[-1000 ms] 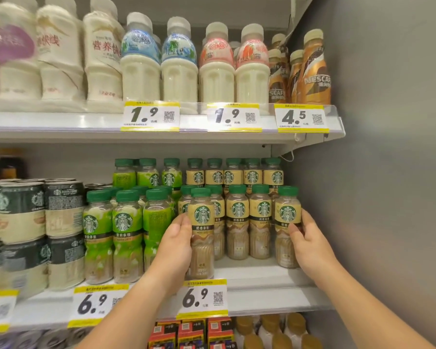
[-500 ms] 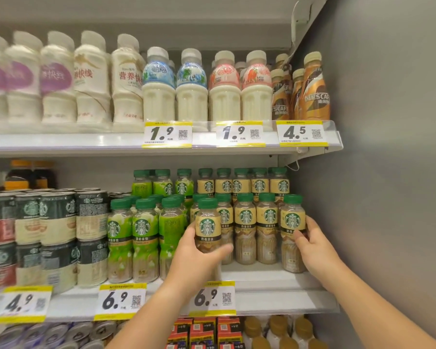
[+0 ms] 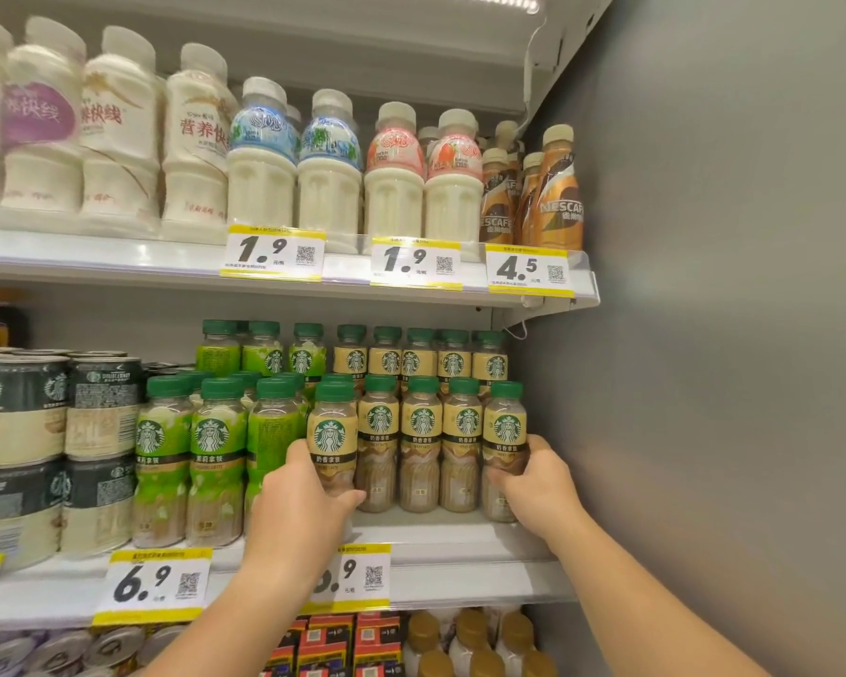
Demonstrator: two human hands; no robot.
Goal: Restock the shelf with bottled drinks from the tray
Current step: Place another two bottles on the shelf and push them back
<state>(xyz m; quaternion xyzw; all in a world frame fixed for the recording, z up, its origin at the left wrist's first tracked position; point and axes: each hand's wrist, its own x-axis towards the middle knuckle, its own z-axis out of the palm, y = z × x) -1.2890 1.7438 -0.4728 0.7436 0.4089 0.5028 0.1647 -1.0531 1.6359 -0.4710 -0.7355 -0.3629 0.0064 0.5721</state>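
Note:
On the middle shelf (image 3: 460, 535) stand rows of green-capped coffee bottles with tan labels. My left hand (image 3: 304, 500) is wrapped around the lower half of the front-left tan-label bottle (image 3: 332, 434), which stands slightly forward of its row. My right hand (image 3: 533, 486) grips the rightmost tan-label bottle (image 3: 505, 427) by its lower body, close to the grey side wall. Three more tan-label bottles (image 3: 421, 432) stand between the two. No tray is in view.
Green-label bottles (image 3: 211, 452) stand left of my left hand, stacked dark cans (image 3: 59, 447) farther left. White milk bottles (image 3: 265, 163) and brown coffee bottles (image 3: 558, 193) fill the upper shelf. A grey wall (image 3: 728, 334) bounds the right. Price tags (image 3: 155, 586) hang along the shelf edge.
The view has tilted up and moved closer. My left hand has shifted lower on its bottle, and my right hand now wraps the rightmost bottle more fully. Both bottles stay on the shelf.

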